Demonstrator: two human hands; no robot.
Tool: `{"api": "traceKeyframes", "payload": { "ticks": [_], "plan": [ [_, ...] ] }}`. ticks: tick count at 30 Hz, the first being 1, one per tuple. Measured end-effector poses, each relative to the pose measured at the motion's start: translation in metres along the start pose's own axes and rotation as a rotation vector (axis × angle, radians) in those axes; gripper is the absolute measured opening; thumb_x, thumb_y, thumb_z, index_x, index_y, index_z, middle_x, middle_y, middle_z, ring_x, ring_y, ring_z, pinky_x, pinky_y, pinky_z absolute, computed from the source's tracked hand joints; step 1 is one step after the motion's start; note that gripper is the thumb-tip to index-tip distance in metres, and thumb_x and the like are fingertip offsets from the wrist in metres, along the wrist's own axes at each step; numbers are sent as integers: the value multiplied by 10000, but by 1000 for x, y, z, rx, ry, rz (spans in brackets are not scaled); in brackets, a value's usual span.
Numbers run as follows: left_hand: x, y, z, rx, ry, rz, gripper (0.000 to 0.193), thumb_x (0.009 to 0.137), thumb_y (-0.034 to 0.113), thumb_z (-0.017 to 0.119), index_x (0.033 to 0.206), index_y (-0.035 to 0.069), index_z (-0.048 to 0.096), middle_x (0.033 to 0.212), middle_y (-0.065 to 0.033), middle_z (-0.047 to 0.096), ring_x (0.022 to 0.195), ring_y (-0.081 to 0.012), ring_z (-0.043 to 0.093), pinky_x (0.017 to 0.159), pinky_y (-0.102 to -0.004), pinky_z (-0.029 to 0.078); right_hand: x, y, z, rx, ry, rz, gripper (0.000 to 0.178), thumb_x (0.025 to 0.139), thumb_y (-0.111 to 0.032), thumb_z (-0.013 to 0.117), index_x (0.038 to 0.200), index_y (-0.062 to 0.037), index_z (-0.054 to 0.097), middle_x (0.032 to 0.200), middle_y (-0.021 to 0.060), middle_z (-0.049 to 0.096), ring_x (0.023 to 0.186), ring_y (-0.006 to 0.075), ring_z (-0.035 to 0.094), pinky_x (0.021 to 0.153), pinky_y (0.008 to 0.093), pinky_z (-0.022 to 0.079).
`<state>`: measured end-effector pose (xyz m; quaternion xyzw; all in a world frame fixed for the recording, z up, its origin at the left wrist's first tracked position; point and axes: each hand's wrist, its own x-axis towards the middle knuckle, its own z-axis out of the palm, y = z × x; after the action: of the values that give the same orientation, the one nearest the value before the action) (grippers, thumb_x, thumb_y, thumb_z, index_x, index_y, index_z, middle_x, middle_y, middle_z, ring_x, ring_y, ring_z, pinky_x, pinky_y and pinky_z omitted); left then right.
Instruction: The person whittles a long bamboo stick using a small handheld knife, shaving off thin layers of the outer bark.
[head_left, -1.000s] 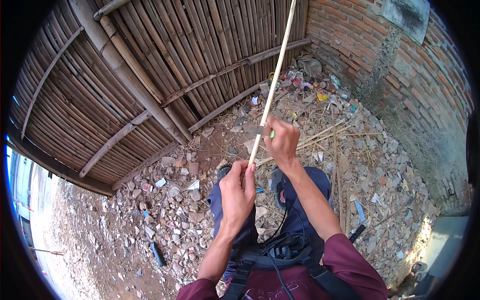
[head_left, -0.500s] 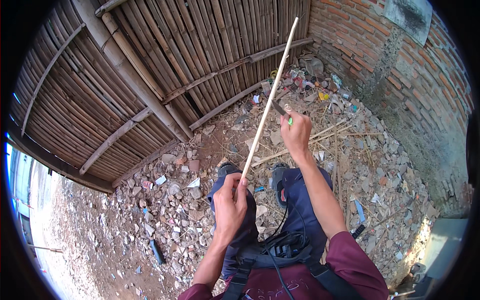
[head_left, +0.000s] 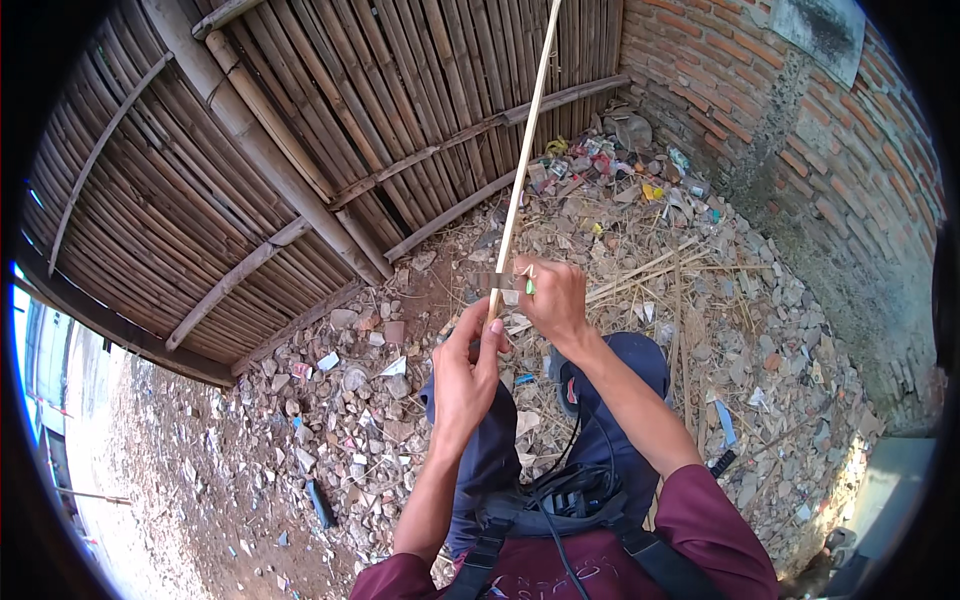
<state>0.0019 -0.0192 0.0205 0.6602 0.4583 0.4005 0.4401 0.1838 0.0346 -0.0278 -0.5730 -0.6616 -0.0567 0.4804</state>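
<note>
A long, pale strip of split bamboo [head_left: 522, 170] rises from my left hand toward the bamboo wall, its far tip at the top edge of the picture. My left hand [head_left: 468, 365] grips its near end between thumb and fingers. In my right hand [head_left: 555, 300] is a knife [head_left: 503, 281] with a dark blade and a bit of bright green at the handle. The blade lies across the strip, just above my left fingertips. A small pale curl of shaving shows by my right fingers. Most of the knife handle is hidden in the fist.
A bamboo-slat wall [head_left: 440, 90] stands ahead and left, a brick wall [head_left: 720, 90] to the right. Rubble and litter cover the ground [head_left: 350, 420]. Thin bamboo strips [head_left: 650, 265] lie right of my hands. A black sheath-like object [head_left: 320, 503] rests at lower left.
My right hand has drawn the knife down along the strip, close to my left hand. My left hand has risen a little, and the strip now reaches higher in the picture.
</note>
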Motion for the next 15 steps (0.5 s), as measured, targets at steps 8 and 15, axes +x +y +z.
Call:
{"api": "traceKeyframes", "payload": {
  "ticks": [8, 15],
  "plan": [
    [4, -11, -1, 30, 38, 69, 210, 1111, 125, 594, 1247, -16, 668, 732, 15, 616, 678, -47, 532, 609, -251, 429, 2, 0, -4, -35, -70, 44, 97, 876, -123, 690, 961, -76, 694, 781, 154, 716, 685, 398, 713, 591, 523, 529],
    [7, 6, 6, 150, 90, 71, 164, 1078, 95, 629, 1165, -32, 685, 804, -72, 762, 594, -78, 574, 557, -284, 441, -7, -1, 1, -23, -88, -12, 201, 815, -99, 718, 1014, -76, 706, 819, 144, 729, 708, 383, 727, 588, 505, 540]
  ]
}}
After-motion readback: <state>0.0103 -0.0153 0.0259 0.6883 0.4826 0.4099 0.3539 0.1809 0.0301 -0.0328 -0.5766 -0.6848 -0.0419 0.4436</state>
